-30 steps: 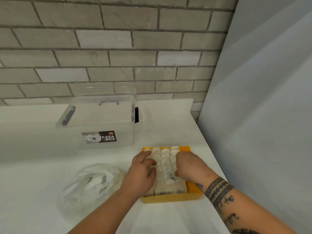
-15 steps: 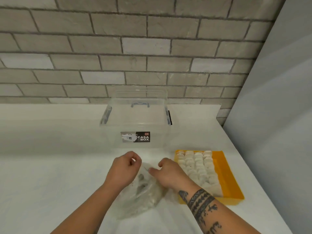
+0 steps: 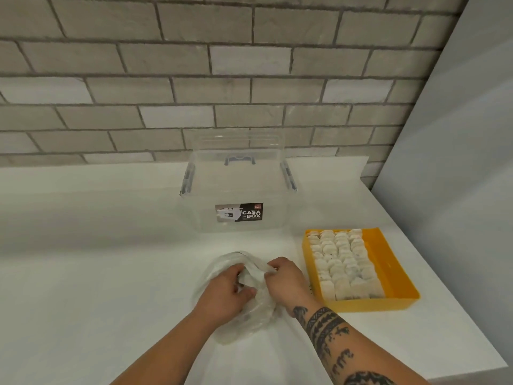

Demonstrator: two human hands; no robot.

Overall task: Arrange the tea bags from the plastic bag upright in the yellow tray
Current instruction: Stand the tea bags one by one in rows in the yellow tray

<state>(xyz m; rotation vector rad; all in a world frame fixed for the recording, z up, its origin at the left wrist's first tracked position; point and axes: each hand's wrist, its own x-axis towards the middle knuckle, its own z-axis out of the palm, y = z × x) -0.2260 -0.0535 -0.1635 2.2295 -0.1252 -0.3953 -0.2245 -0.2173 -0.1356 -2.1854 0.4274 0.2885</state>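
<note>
A clear plastic bag [image 3: 249, 319] lies crumpled on the white counter in front of me. My left hand [image 3: 225, 294] reaches into its mouth with curled fingers, and my right hand [image 3: 286, 280] grips the bag's rim on the right side. What the left fingers hold inside is hidden by the plastic. To the right stands the yellow tray [image 3: 388, 262], with several rows of white tea bags [image 3: 340, 259] upright in its left part and a bare strip along its right side.
A clear lidded storage box [image 3: 238, 190] labelled CASA BOX stands behind the bag by the brick wall. A grey panel [image 3: 458, 162] rises on the right. The counter's edge [image 3: 472, 372] runs close past the tray at the lower right.
Both hands left the tea bags in the tray and moved left to the plastic bag. They now work deeper into the bag's opening than half a second ago.
</note>
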